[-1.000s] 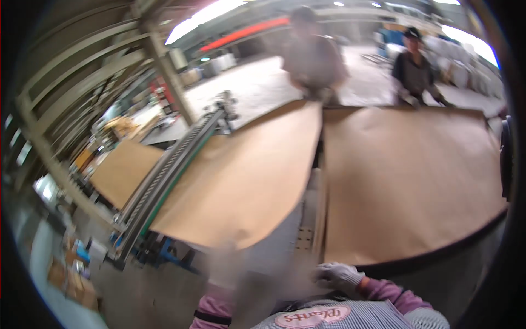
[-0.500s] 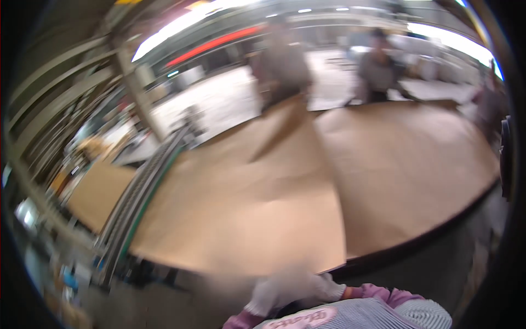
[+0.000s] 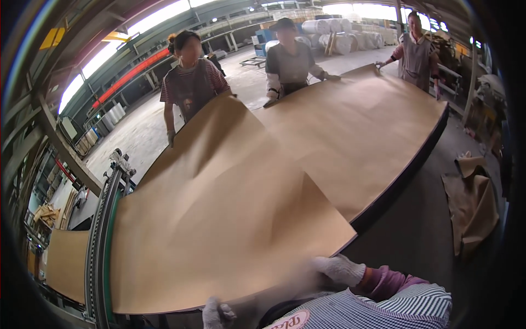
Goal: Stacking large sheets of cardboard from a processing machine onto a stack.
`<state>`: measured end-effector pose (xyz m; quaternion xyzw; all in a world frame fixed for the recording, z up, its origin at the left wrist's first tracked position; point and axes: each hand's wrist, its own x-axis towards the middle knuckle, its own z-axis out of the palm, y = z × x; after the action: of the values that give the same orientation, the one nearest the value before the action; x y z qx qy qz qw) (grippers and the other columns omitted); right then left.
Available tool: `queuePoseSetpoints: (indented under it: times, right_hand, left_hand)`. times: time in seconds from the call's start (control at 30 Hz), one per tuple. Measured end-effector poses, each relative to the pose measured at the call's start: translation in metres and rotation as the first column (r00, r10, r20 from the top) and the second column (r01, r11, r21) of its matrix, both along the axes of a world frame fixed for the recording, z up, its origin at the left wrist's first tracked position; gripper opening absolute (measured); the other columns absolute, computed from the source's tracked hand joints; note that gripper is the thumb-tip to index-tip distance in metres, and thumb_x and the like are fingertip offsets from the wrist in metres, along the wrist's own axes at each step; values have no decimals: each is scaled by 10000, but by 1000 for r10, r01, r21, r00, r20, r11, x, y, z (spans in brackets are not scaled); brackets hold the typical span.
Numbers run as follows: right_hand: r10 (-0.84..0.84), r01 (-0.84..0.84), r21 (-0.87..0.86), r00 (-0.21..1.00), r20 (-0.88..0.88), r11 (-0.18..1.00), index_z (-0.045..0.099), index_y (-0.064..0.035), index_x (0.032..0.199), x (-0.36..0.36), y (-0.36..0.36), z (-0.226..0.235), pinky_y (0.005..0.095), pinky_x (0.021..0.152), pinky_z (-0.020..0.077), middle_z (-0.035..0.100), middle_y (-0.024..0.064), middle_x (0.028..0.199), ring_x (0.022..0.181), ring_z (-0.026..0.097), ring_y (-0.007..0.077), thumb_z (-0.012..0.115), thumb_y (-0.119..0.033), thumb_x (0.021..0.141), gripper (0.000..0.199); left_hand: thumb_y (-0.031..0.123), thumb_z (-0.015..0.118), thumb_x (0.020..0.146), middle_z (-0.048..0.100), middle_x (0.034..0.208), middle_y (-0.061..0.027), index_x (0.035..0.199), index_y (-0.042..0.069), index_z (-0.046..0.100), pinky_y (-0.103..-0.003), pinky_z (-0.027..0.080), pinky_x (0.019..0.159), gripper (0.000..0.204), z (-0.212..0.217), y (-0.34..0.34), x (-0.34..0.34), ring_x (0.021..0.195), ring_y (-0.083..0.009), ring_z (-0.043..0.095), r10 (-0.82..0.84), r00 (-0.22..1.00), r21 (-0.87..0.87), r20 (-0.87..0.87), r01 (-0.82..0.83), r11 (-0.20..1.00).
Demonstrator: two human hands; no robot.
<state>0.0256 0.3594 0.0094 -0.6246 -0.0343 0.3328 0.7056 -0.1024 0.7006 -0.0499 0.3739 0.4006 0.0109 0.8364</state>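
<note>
A large brown paper sheet (image 3: 230,230) lies bowed over the near left part of a long table. My left hand (image 3: 218,313), in a white glove, grips its near edge from below. My right hand (image 3: 339,268), also gloved, sits just under the sheet's near right corner; blur hides whether it grips. A second brown sheet (image 3: 361,137) covers the far right part of the table. Across it, one person (image 3: 192,82) lifts the far edge of the near sheet, and two more people (image 3: 290,60) (image 3: 416,49) hold the other sheet's far edge.
The table's dark edge (image 3: 405,170) curves along the right. A roller conveyor rail (image 3: 98,230) runs along the left, with another brown sheet (image 3: 66,263) beyond it. Crumpled brown paper (image 3: 474,203) lies on the floor at right. Paper rolls (image 3: 339,38) stand far back.
The near sheet has slid toward me and now covers more of the table's left part. The view has swung, and the people across stand closer to the sheets.
</note>
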Motion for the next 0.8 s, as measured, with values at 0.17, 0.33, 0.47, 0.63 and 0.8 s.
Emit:
queuePoseSetpoints:
  times: [0.17, 0.33, 0.47, 0.63, 0.8]
  right_hand:
    - [-44, 53, 52, 988, -149, 997, 560, -41, 1192, -19, 22, -41, 236, 757, 472, 610, 55, 1076, 907, 558, 80, 554, -349, 924, 408]
    - [43, -44, -15, 998, -36, 999, 634, -28, 988, -26, 117, -85, 264, 696, 456, 624, 16, 863, 772, 556, 109, 522, -346, 930, 343]
    - [-107, 99, 46, 969, 223, 994, 608, -58, 769, 3, 110, -123, 271, 464, 408, 563, 30, 603, 501, 515, 139, 508, -328, 932, 331]
    - [-325, 308, -195, 944, -64, 931, 618, -18, 1019, 8, 71, -40, 293, 663, 508, 652, 137, 922, 802, 642, 215, 493, -129, 909, 201]
    - [-543, 551, -41, 831, 121, 834, 651, -28, 846, 6, 20, -39, 285, 447, 480, 642, 79, 669, 511, 605, 174, 563, -301, 890, 289]
  left_hand:
    - [445, 491, 931, 486, 606, -1, 926, 104, 552, -254, 412, 447, 346, -18, -30, 16, 458, -157, 422, -158, 987, 168, -18, 159, 973]
    - [391, 466, 926, 539, 703, -56, 842, 95, 529, -302, 405, 487, 315, 13, -60, 33, 564, -180, 482, -382, 918, 216, -110, 397, 892]
    - [484, 514, 896, 514, 651, -15, 919, 92, 553, -272, 421, 461, 394, 18, -30, 23, 506, -160, 453, -179, 982, -92, 60, 184, 979]
    - [504, 549, 872, 530, 675, -1, 931, 133, 584, -213, 402, 429, 378, -56, 107, -26, 522, -117, 470, 122, 988, -37, 95, -119, 992]
    - [376, 523, 919, 522, 608, 29, 875, 188, 550, -166, 347, 361, 196, -27, 101, -11, 456, -69, 462, 53, 997, 10, -52, -53, 999]
